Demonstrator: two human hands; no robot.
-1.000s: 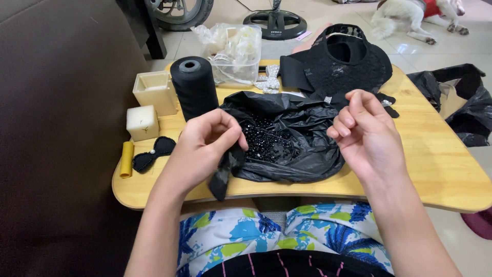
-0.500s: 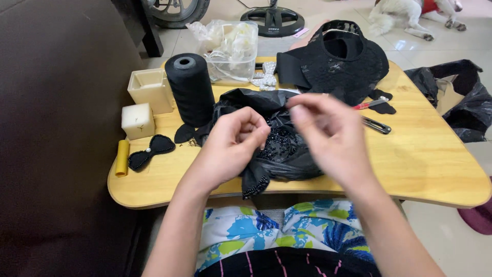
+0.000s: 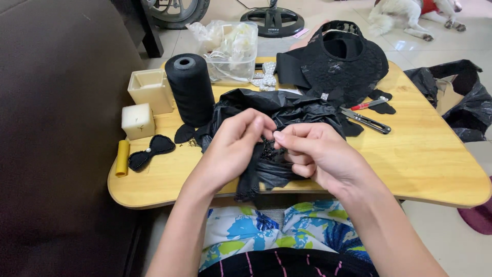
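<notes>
Both hands meeting at frame centre: left hand (image 3: pixel 233 149) & right hand (image 3: pixel 318 156) are pinching fingertips together on black beaded fabric (image 3: pixel 266 166) over table's (image 3: pixel 425 159) near edge; prob mid-stitch, needing steady grip

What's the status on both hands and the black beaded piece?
Left hand and right hand together, fingertips pinching black beaded fabric. Fabric over black plastic bag on wooden lap table. Thread cone behind, clear of hands.
</notes>
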